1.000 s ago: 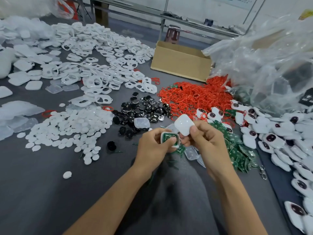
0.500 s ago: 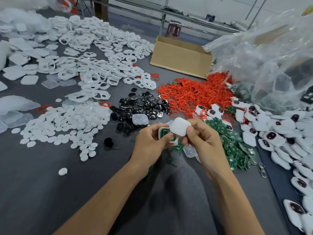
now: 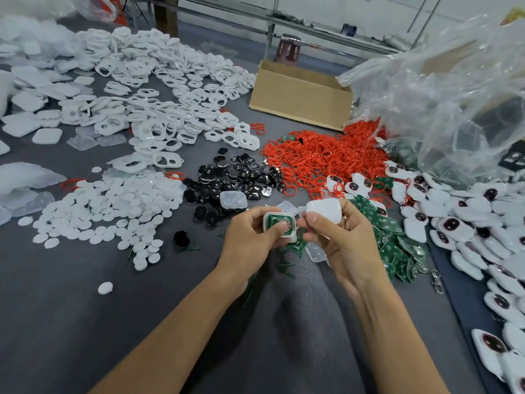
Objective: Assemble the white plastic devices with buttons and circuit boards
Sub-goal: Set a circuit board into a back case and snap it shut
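The head view looks down on a grey cloth-covered table (image 3: 71,308) with both bare hands raised just above it, near its middle. The left hand (image 3: 250,240) is curled round a small white rounded-square plastic shell (image 3: 279,224), open side up, with a green circuit board seated inside it; the thumb presses on the board's face. The right hand (image 3: 338,240) pinches a smooth white plastic cover (image 3: 324,210) of matching outline between thumb and fingers, holding it tilted just beside and slightly above the shell. The two pieces are close but not joined. Judging by this, the step in hand is closing one device: the board is in its shell and the cover is about to go on. The next move calls for turning the cover to match the shell's outline, laying it flat over the rim and pressing evenly until the edges meet; whether it snaps or only sits cannot be told from here. Around the hands lie the stocks of parts: a heap of loose green circuit boards (image 3: 392,245) just right of the right hand, a pile of glossy black buttons (image 3: 235,177) beyond the left hand, a mound of thin red rubber rings (image 3: 318,157) further back, flat white round discs (image 3: 113,206) to the left, and many closed white devices with dark round buttons (image 3: 460,223) along the right edge.
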`<action>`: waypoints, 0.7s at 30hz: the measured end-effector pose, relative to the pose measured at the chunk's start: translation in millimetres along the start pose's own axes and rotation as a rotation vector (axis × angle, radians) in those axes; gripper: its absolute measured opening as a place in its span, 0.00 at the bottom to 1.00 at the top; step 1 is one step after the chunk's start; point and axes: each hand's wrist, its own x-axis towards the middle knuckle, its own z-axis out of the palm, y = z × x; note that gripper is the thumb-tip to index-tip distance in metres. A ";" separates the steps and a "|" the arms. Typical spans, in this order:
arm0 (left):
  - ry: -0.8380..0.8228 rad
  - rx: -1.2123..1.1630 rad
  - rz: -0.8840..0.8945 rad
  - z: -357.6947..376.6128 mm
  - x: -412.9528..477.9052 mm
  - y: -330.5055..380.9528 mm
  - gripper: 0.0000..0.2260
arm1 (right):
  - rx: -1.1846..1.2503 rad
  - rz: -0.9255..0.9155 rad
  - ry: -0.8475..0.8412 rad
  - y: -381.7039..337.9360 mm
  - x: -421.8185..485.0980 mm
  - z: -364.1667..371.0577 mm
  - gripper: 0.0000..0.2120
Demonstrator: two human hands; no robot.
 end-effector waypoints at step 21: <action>0.009 -0.093 -0.175 3.4 -10.4 22.2 0.14 | -0.555 -0.259 0.058 4.8 3.5 -9.4 0.07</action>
